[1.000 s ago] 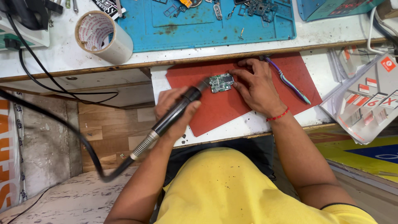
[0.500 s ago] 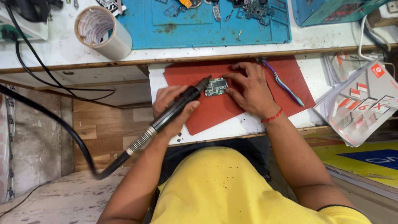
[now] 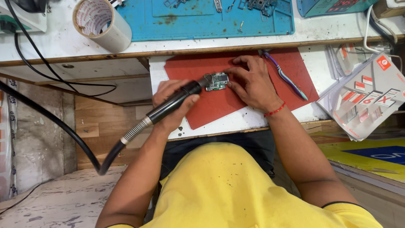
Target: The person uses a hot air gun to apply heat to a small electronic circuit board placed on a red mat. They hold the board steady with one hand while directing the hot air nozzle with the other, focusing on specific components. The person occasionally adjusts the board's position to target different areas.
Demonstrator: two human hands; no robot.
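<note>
On the red mat (image 3: 211,107) at the middle of the white tabletop (image 3: 320,63) lies a small green circuit board (image 3: 217,81), flat, with its parts facing up. Seen from the head camera, the board sits between the two hands, nearer the far edge of the mat than the near one.

Left hand (image 3: 171,105): closed around a black handpiece (image 3: 175,101), thumb and fingers wrapped about its barrel. The handpiece slants up and to the right, and its tip lies at the left edge of the board; whether it touches cannot be told. From its rear end a coiled metal sleeve leads into a thick black hose (image 3: 50,122) that loops down off the tabletop and away to the left.

Right hand (image 3: 253,84): spread palm down on the mat, just right of the board. Its fingertips (image 3: 230,71) rest at the board's right edge and pin it in place; the hand grips nothing else. A red thread band (image 3: 275,111) circles that wrist.

Just beyond the right hand a purple and teal toothbrush (image 3: 287,78) lies slanted on the mat, close to the knuckles but apart from them. Farther back, a blue work mat (image 3: 202,21) carries small metal parts, and a roll of tape (image 3: 101,23) stands at its left. A stack of printed cards (image 3: 363,101) hangs over the right edge. The person wears a yellow shirt (image 3: 236,190).
</note>
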